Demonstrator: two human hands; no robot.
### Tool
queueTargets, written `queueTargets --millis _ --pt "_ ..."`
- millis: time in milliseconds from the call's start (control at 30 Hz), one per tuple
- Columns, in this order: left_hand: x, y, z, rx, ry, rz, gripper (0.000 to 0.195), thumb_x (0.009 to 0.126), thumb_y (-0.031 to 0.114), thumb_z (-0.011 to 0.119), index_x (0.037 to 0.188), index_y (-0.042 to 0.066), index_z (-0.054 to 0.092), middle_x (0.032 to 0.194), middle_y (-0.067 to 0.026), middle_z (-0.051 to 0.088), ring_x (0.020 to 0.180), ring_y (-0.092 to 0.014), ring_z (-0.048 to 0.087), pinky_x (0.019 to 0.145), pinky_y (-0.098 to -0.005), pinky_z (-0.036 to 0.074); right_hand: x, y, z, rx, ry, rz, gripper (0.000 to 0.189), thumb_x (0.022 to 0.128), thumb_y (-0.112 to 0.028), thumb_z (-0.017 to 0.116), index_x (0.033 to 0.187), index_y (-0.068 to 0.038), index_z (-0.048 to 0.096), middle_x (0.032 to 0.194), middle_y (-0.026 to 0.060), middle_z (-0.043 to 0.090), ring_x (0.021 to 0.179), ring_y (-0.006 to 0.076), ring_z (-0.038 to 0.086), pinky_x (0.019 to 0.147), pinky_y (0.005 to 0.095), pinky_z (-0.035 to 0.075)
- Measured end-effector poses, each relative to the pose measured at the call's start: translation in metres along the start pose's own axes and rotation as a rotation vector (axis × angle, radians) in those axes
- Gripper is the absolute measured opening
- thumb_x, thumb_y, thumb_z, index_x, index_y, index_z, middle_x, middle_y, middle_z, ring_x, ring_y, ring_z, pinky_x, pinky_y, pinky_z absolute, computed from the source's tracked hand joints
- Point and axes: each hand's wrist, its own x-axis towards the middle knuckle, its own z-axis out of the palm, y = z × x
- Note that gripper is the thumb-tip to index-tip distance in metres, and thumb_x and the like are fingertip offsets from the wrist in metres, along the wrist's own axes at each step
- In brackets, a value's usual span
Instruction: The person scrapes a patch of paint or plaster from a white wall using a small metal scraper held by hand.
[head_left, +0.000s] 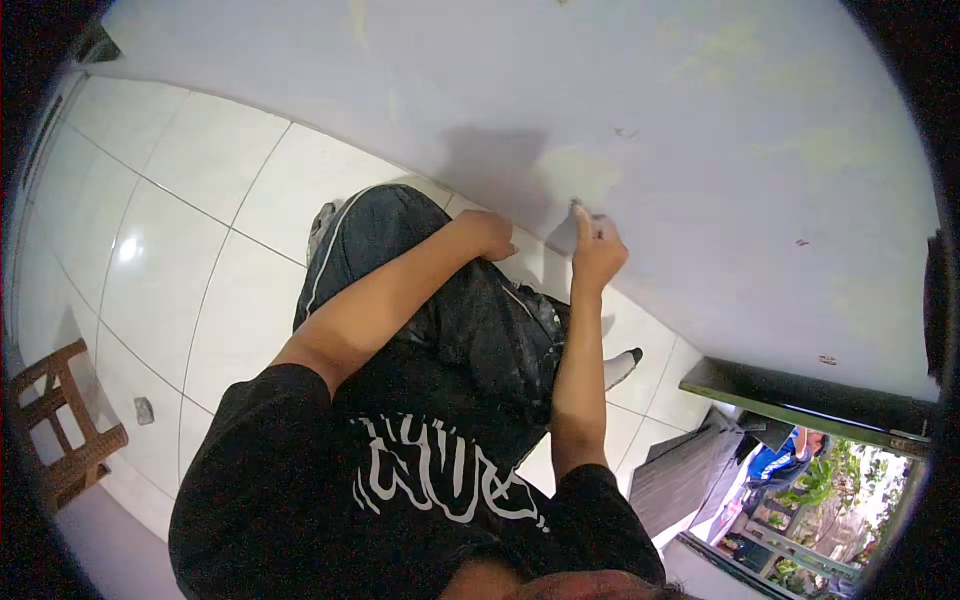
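Observation:
My right hand (598, 251) is raised to the pale lilac wall (712, 187), its fingers bent and one fingertip at the surface. Right at that fingertip is a small dark spot (574, 201); whether it is a held piece or a mark on the wall, I cannot tell. A yellowish patch (577, 169) lies just above it. My left hand (489, 234) rests curled by my bent knee in dark trousers (390, 225), with no object visible in it. Its palm is turned out of sight.
White floor tiles (165, 262) meet the wall's foot. A brown wooden chair (71, 427) stands at far left, near a small grey block (143, 410). An open doorway (810, 555) at lower right shows plants and a person in blue (772, 461). A dark wooden panel (675, 472) stands beside it.

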Motion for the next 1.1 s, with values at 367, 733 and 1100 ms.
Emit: queueTargets --millis 367,733,1100 --pt "0.007 -0.006 0.007 0.005 0.056 0.024 0.060 0.092 0.052 0.050 0.118 -0.001 0.062 0.124 -0.0225 0.061 0.116 -0.038 0.059 0.100 -0.0481 0.045 0.001 0.002 0.007 0.008 0.008 -0.050 0.043 0.079 -0.028 0.080 0.060 0.000 0.053 0.050 0.0058 0.045 0.051 0.0135 0.038 0.049 0.0296 0.035" --pt "0.005 -0.003 0.005 -0.019 0.033 0.000 0.060 0.092 0.052 0.050 0.117 -0.001 0.063 0.122 -0.0231 0.062 0.114 -0.038 0.060 0.100 -0.0480 0.045 -0.001 -0.007 -0.002 0.132 0.024 0.088 0.050 0.082 -0.046 0.073 0.063 -0.003 0.057 0.054 0.0132 0.053 0.049 0.0289 0.050 0.053 0.0389 0.043" --pt "0.008 -0.005 0.005 -0.008 0.003 0.012 0.062 0.092 0.054 0.049 0.119 -0.001 0.062 0.123 -0.0234 0.061 0.116 -0.038 0.059 0.099 -0.0480 0.046 -0.001 -0.002 0.005 0.011 -0.024 -0.006 0.045 0.082 -0.037 0.076 0.063 -0.002 0.055 0.055 0.0117 0.052 0.048 0.0216 0.043 0.051 0.0338 0.040"
